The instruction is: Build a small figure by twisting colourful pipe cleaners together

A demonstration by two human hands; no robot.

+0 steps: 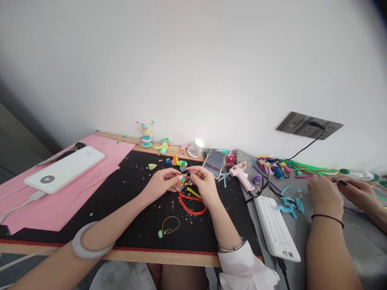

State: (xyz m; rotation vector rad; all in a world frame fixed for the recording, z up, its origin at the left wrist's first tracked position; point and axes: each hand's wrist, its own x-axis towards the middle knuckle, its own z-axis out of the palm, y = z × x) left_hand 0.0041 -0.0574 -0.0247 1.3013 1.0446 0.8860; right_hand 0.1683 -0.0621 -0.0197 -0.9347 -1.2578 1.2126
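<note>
Over the black mat (133,209), my left hand (160,183) and my right hand (204,183) meet, fingers closed in a pinch. Between them is a small multicoloured pipe-cleaner piece (185,180) with red, green and dark parts; the fingertips cover much of it. A red bent loop (193,212) and a yellow strip (193,193) lie just below my hands. Right behind them sits a colourful fuzzy figure (178,162), with a pale yellow lump (152,166) to its left. Closer to me lies a thin yellow elastic band (171,218) with a pale green charm.
Left, a white power bank (65,169) lies on pink sheets (57,213). Behind stand a paper cup (196,148) and a phone (214,164). Rightward are a pink glue gun (242,178), a white power strip (276,227), pipe cleaners (305,166) and another person's hands (328,195).
</note>
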